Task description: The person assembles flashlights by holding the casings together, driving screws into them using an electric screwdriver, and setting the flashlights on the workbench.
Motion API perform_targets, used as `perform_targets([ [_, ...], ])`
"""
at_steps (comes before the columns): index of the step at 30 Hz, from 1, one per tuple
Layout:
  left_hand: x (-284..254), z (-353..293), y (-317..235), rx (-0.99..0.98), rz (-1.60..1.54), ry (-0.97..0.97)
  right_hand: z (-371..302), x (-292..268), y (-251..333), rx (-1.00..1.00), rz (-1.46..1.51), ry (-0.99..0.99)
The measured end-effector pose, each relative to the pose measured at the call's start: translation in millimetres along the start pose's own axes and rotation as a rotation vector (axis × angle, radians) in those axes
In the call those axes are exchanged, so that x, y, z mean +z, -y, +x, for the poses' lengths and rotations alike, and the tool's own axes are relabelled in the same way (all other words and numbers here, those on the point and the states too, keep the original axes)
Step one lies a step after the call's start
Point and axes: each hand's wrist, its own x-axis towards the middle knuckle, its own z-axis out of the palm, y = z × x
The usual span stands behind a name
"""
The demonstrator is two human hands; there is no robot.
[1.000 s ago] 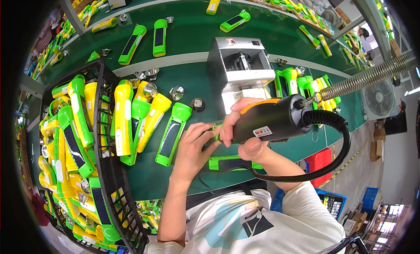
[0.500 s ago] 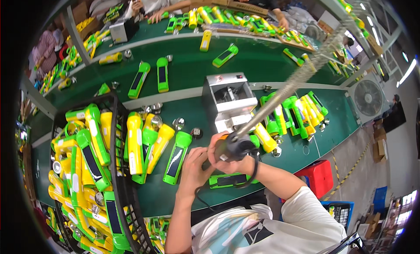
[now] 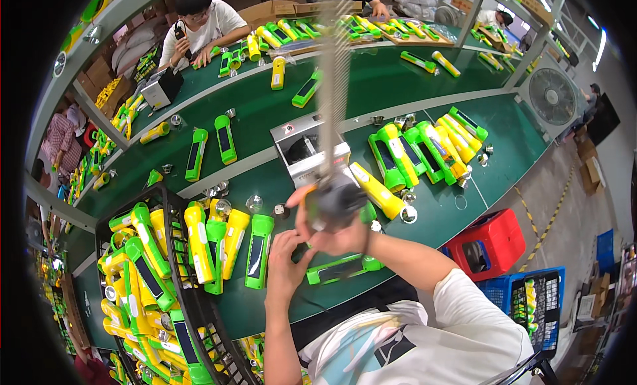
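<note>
My right hand (image 3: 332,233) is closed round a black electric screwdriver (image 3: 337,202), which hangs upright from a coiled metal spring (image 3: 334,86). Close beside it, my left hand (image 3: 285,255) has thumb and fingertips drawn together; whatever they may hold is hidden. Below both hands a green flashlight (image 3: 338,270) with a dark panel lies on the green bench. Another green flashlight (image 3: 259,252) lies just left of my left hand. The screwdriver and my right hand cover the spot being worked at, so its tip cannot be seen.
A black crate (image 3: 174,252) heaped with yellow and green flashlights stands at left. Ahead sits a grey metal box-like device (image 3: 308,149). More flashlights (image 3: 424,149) and loose reflectors lie to the right. A red stool (image 3: 488,242) stands beside the bench. Co-workers (image 3: 206,33) sit across.
The view has swung, so the bench appears shifted and the spring stands more upright. Both hands stay close together, the right one still round the screwdriver.
</note>
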Motion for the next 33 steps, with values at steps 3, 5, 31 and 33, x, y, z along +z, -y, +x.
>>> perform_targets([
  [3, -3, 3, -3, 0.120, 0.154, 0.026, 15, -29, 30, -0.225, 0.115, -0.192],
  [5, -6, 8, -11, 0.092, 0.167, 0.057, 22, -51, 37, -0.279, 0.094, -0.235],
  [31, 0, 40, -50, 0.101, 0.368, 0.263, 75, -49, 24, 0.020, -0.187, -0.276],
  [33, 9, 41, -46, 0.153, 0.334, 0.242, 83, -49, 18, 0.138, -0.123, -0.275],
])
